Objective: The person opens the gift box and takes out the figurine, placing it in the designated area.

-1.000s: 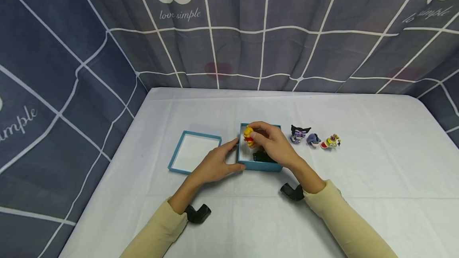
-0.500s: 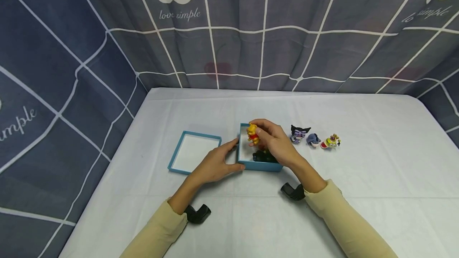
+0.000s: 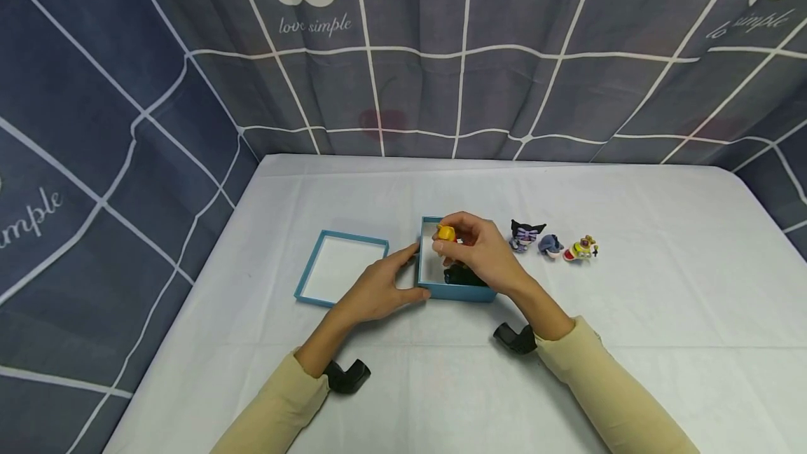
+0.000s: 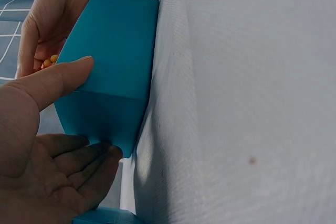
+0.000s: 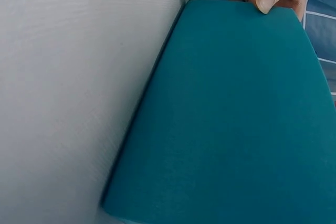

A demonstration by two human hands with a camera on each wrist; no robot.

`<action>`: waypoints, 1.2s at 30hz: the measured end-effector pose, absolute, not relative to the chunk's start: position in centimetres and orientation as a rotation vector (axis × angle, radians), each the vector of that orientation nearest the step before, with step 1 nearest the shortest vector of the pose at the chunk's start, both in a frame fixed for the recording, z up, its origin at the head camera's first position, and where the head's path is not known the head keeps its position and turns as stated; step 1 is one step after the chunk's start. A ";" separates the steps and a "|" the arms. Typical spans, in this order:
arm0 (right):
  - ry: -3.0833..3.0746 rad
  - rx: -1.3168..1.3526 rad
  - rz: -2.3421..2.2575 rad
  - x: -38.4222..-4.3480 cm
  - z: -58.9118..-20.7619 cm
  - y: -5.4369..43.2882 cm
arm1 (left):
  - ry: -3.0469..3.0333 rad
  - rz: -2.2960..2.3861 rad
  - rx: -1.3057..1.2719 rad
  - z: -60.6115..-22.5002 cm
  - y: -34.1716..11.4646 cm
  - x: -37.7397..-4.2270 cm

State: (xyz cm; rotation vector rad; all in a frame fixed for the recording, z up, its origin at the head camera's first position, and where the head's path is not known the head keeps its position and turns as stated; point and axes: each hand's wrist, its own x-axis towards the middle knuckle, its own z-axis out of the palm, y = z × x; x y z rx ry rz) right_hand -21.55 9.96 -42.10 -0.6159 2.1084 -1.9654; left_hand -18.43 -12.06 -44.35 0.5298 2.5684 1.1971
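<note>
Between the fingers and thumb of my right hand (image 3: 488,247) is a small yellow-and-red bear figurine (image 3: 446,232), held over the open blue box (image 3: 463,293). In the left wrist view, part of the figurine (image 4: 51,60) shows beyond the box's edge. My left hand (image 3: 378,291) holds the box at its near left corner: the thumb (image 4: 71,74) lies on the front wall, the fingers on the left end. Something dark (image 3: 462,276) lies inside the box, partly covered by my right hand. The right wrist view is mostly the box's front wall (image 5: 226,108), hiding the right hand.
Left of the box lies its blue-rimmed lid (image 3: 343,265), white inside up. To the right stand a black-eared figurine (image 3: 526,235), a blue figurine (image 3: 551,246) and a yellow-and-red figurine (image 3: 581,249) in a row. A white cloth covers the table (image 3: 662,265); gridded curtains (image 3: 416,90) hang behind it.
The bear figurine has been turned in my right fingers, so that mostly its yellow head shows now. My left hand and the box have stayed in place.
</note>
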 end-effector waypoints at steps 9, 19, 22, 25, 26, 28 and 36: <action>2.124 -0.685 -1.975 -21.4 -42.1 9.9 | 2.563 1.194 0.542 -44.3 -12.2 -18.4; 2.076 -0.631 -2.056 -21.3 -42.1 9.9 | 2.563 1.199 0.525 -44.2 -12.2 -18.3; 2.063 -0.631 -2.075 -21.3 -42.1 9.9 | 2.565 1.195 0.525 -44.2 -12.1 -18.4; 2.091 -0.638 -2.075 -21.4 -42.2 10.0 | 2.567 1.194 0.530 -44.2 -12.0 -18.4; 2.105 -0.638 -2.073 -21.4 -42.2 10.0 | 2.568 1.195 0.538 -44.2 -12.0 -18.4; 2.117 -0.633 -2.078 -21.3 -42.3 10.0 | 2.571 1.194 0.540 -44.2 -12.0 -18.4; 2.144 -0.608 -2.079 -21.1 -42.2 10.0 | 2.569 1.204 0.560 -44.2 -12.0 -18.4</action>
